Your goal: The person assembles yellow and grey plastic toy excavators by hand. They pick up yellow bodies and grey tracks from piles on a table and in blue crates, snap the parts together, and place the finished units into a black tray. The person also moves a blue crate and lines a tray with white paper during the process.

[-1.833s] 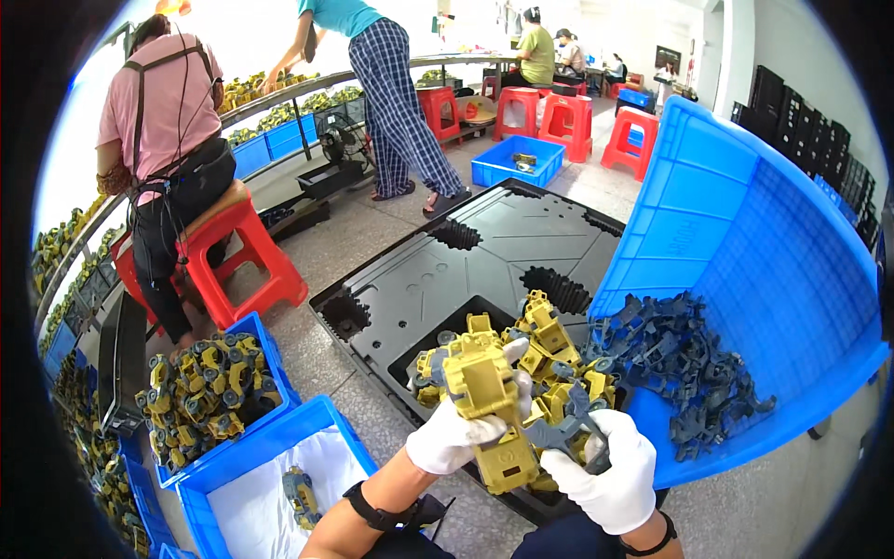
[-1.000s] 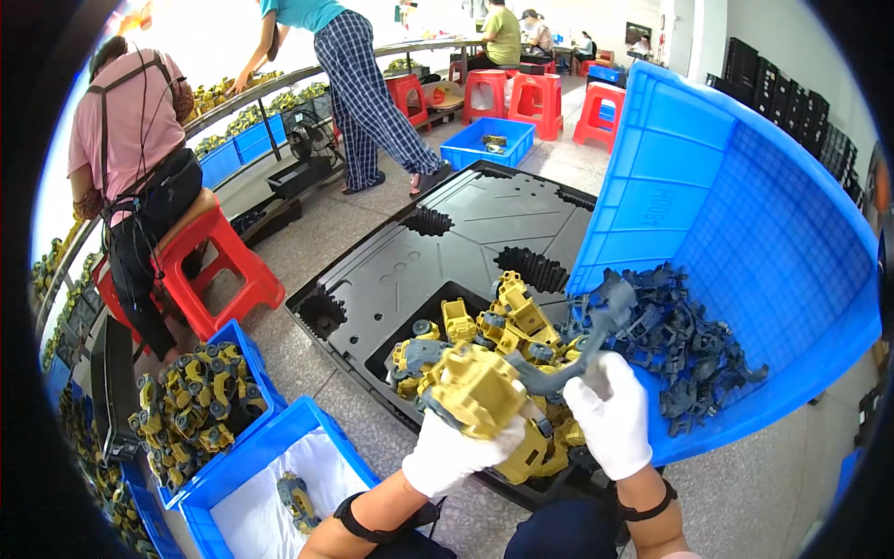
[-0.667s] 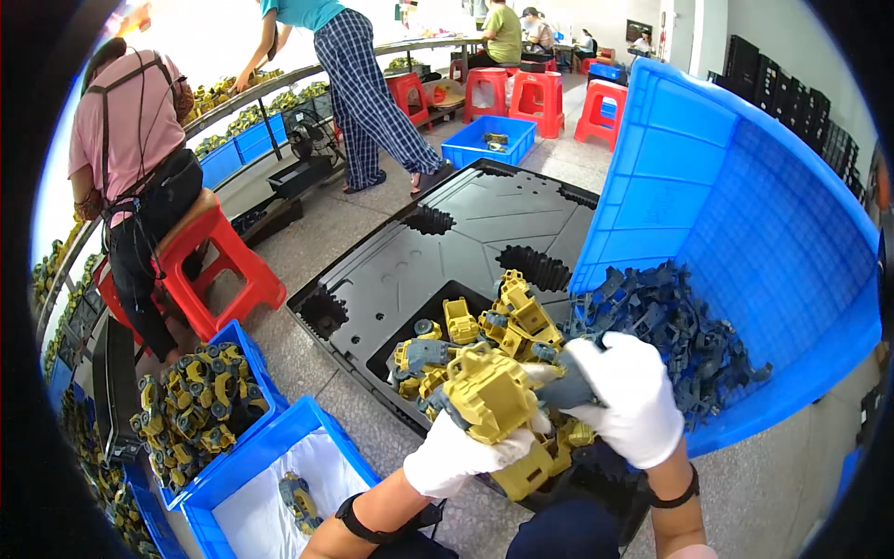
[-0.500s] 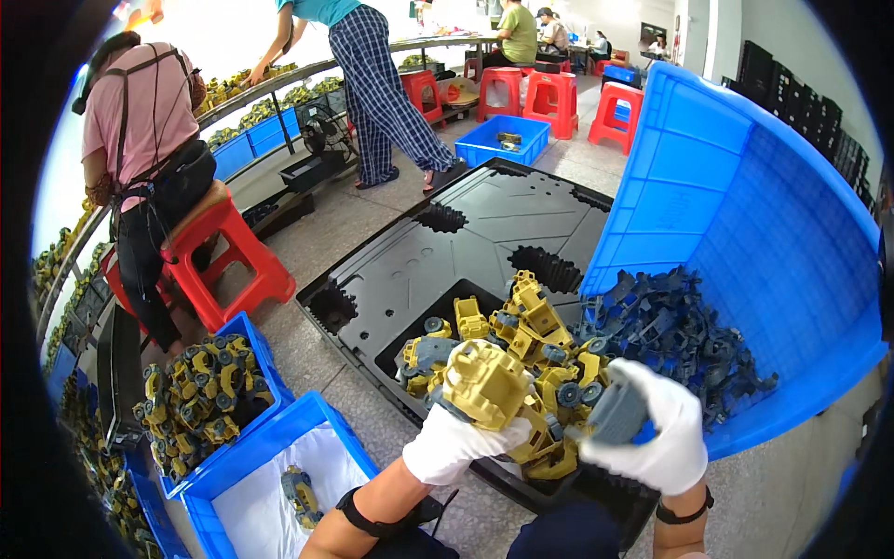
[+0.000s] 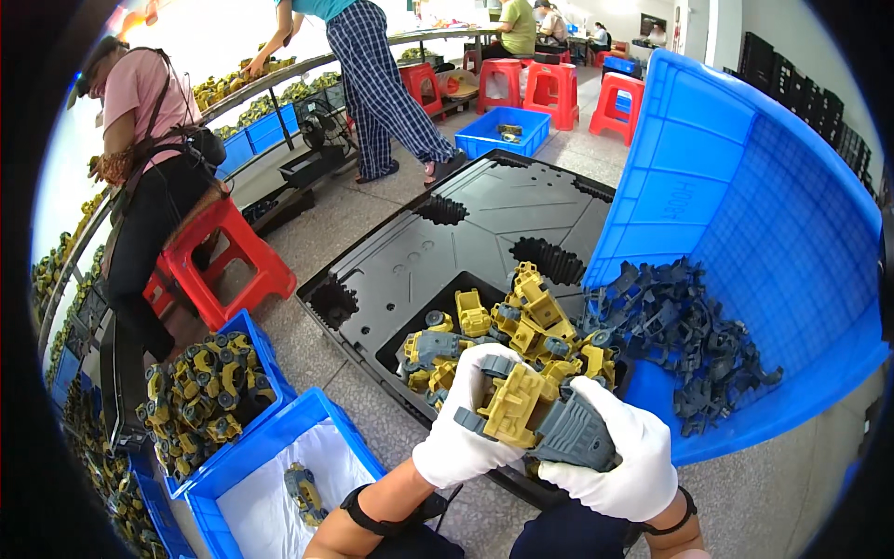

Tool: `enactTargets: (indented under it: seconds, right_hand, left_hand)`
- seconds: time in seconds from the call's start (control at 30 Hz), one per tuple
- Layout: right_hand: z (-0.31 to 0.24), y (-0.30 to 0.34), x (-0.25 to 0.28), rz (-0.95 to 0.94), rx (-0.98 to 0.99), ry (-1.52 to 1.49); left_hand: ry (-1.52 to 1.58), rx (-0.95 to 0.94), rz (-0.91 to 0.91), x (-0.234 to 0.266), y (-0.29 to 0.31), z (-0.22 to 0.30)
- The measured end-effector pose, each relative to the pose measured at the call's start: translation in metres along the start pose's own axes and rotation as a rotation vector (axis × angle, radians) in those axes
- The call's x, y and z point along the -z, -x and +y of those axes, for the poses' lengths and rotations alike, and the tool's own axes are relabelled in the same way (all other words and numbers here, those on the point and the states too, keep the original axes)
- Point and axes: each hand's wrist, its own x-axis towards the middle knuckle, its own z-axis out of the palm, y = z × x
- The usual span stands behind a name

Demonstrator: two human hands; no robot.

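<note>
In front of me, my white-gloved left hand (image 5: 463, 424) is closed round a yellow toy vehicle body (image 5: 515, 401) with grey wheels. A ribbed grey plastic toy part (image 5: 575, 434) is gripped by my right hand (image 5: 636, 458), also gloved in white. The grey part touches the end of the yellow body; whether the two are joined I cannot tell. Just beyond my hands, a pile of yellow-and-grey toy vehicles (image 5: 535, 321) lies in a black tray (image 5: 391, 349). Loose grey plastic parts (image 5: 684, 335) spill from a tipped blue crate (image 5: 792, 224) on the right.
At lower left, a blue bin (image 5: 321, 410) lined with white holds one toy vehicle (image 5: 304, 494). Beside it stands another blue bin (image 5: 261, 349) heaped with vehicles. Two people work at a long bench (image 5: 317, 65) on the left, one on a red stool (image 5: 223, 265).
The grey part has moved left and down against the yellow body, which my left hand has turned and shifted right. The person at far left has leaned and turned.
</note>
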Motion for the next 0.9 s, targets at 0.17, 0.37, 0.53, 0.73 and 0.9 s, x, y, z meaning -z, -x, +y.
enactTargets:
  seconds: [0.17,0.37,0.53,0.73,0.9]
  right_hand:
    - [-0.004,0.002,-0.002,-0.042,0.011,0.128]
    - [-0.001,0.000,-0.005,-0.068,0.122,0.113]
    - [0.003,0.002,0.000,-0.129,0.142,0.106]
    - [0.003,-0.001,0.002,-0.154,0.163,0.079]
    - [0.009,-0.005,0.004,-0.214,0.179,-0.031]
  left_hand:
    - [-0.056,0.003,0.022,0.001,0.001,-0.002]
    - [-0.174,-0.028,0.036,0.000,0.004,-0.005]
    - [-0.223,-0.052,0.020,-0.004,0.006,-0.008]
    - [-0.288,-0.040,-0.040,-0.003,0.005,0.001]
    - [-0.179,0.017,-0.036,-0.002,0.006,-0.002]
